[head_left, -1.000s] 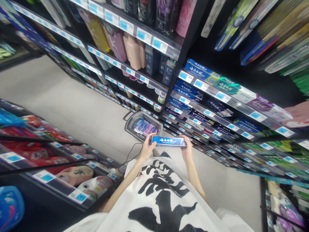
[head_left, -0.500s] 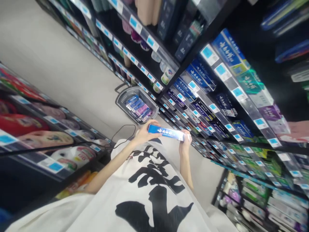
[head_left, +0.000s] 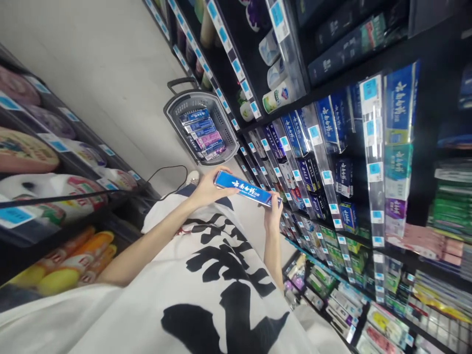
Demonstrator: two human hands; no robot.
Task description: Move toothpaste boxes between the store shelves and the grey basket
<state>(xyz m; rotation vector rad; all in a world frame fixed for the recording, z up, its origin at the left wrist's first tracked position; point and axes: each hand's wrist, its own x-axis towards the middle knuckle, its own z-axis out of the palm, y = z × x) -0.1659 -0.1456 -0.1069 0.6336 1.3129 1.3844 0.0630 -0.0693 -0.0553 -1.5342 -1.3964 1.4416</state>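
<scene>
A long blue toothpaste box (head_left: 246,189) with white lettering is held level in front of my white shirt with black print. My left hand (head_left: 205,190) grips its left end and my right hand (head_left: 273,215) grips its right end. Beyond the box, a grey shopping basket (head_left: 173,109) stands on the floor with several blue and pink toothpaste boxes (head_left: 202,134) inside. Both hands are just left of the toothpaste shelves (head_left: 324,162).
Black shelving on the right carries rows of toothpaste boxes with blue price tags, and bottles (head_left: 277,96) higher up. On the left a lower shelf (head_left: 55,187) holds packaged goods. A pale floor aisle (head_left: 99,73) runs between them. A black cable (head_left: 165,173) hangs near my shirt.
The view has rolled and tilted to the right, so the shelves lean and the basket sits higher in the picture. Both hands still hold the blue box, which moved slightly down-left in frame.
</scene>
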